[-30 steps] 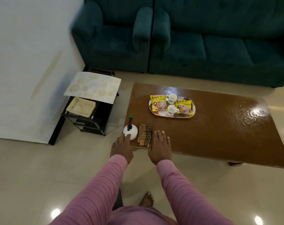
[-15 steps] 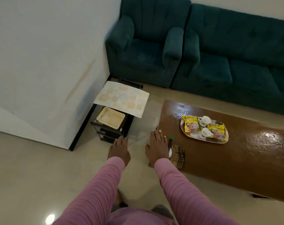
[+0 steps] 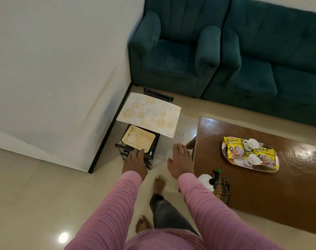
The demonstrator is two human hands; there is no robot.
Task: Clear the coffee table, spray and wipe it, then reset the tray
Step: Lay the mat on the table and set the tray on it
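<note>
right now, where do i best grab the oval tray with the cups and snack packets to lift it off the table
Probably the two narrow ends of the shiny oval tray at once, reaching under the rim from outside. Two white cups and two yellow snack packets lie loose over most of its top, so only the rim is free, and a level lift suits.

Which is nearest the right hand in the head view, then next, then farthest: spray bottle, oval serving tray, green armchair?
1. spray bottle, on the coffee table's near corner, just right of the right hand.
2. oval serving tray, farther right on the table.
3. green armchair, far ahead by the wall.
</note>
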